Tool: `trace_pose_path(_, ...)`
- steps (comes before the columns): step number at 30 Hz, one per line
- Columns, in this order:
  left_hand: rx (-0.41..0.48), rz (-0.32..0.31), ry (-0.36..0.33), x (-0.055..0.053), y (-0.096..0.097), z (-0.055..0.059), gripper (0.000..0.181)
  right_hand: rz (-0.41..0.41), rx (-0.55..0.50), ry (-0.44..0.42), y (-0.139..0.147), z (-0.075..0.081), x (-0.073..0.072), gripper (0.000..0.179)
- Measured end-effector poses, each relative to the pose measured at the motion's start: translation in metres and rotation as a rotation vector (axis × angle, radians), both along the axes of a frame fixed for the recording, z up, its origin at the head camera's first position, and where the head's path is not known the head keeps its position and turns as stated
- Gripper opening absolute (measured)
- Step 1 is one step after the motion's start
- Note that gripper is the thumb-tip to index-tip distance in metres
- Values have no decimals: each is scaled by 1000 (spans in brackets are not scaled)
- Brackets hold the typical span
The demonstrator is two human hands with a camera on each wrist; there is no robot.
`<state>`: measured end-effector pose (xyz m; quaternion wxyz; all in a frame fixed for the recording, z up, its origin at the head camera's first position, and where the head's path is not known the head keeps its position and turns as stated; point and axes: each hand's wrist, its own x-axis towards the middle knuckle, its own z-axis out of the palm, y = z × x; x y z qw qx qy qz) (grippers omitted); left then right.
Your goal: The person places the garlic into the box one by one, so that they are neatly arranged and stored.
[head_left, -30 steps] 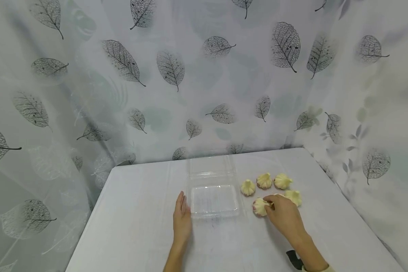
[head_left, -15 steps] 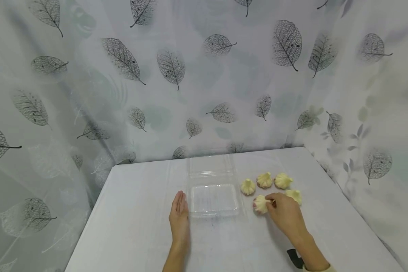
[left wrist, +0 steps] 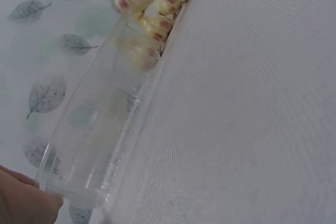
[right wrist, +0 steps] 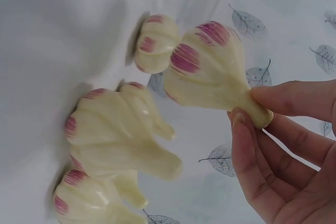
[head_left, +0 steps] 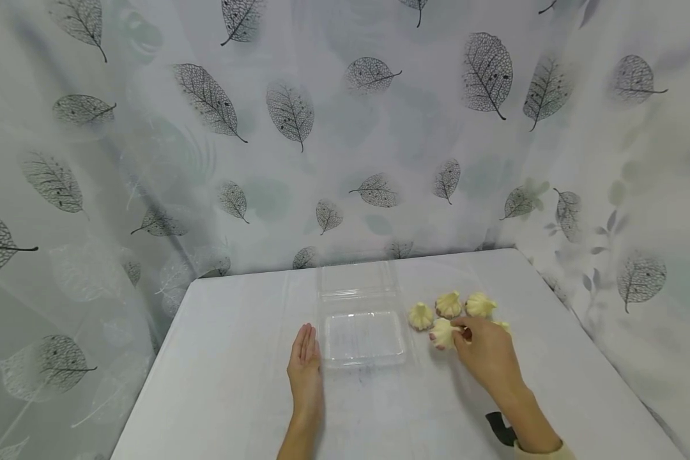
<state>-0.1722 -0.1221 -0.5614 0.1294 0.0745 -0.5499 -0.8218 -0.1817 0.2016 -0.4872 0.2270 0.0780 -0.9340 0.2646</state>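
Note:
My right hand (head_left: 489,351) pinches a garlic bulb (right wrist: 210,66) by its stem between thumb and fingers. The bulb is cream with purple patches and hangs raised over the table in the right wrist view. Several more garlic bulbs (head_left: 448,305) sit close together around it, one partly hidden behind the hand. Left of them lies a clear plastic clamshell box (head_left: 365,363), its lid (head_left: 356,280) folded back toward the wall. Straight fingers of my left hand (head_left: 305,377) rest along the box's left side; in the left wrist view, the thumb (left wrist: 31,203) is at the box's end.
A white cloth covers the table (head_left: 224,370). Leaf-printed curtains (head_left: 333,128) hang behind it and at both sides. A black strap (head_left: 499,429) shows at the right wrist.
My right hand has lifted the garlic bulb off the table and moved it slightly back. My left hand shifted a little left earlier, its fingers drawing together, and has since stayed by the box.

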Motion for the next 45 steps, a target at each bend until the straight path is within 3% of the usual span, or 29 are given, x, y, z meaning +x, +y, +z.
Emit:
trace_pose_path(25, -23, 0, -3, 0, 1, -3, 61, 86, -30, 187, -25, 11, -25, 21)
trace_pose_path(45, -34, -19, 10, 3, 1, -1, 65, 118, -69, 116, -51, 12, -43, 20)
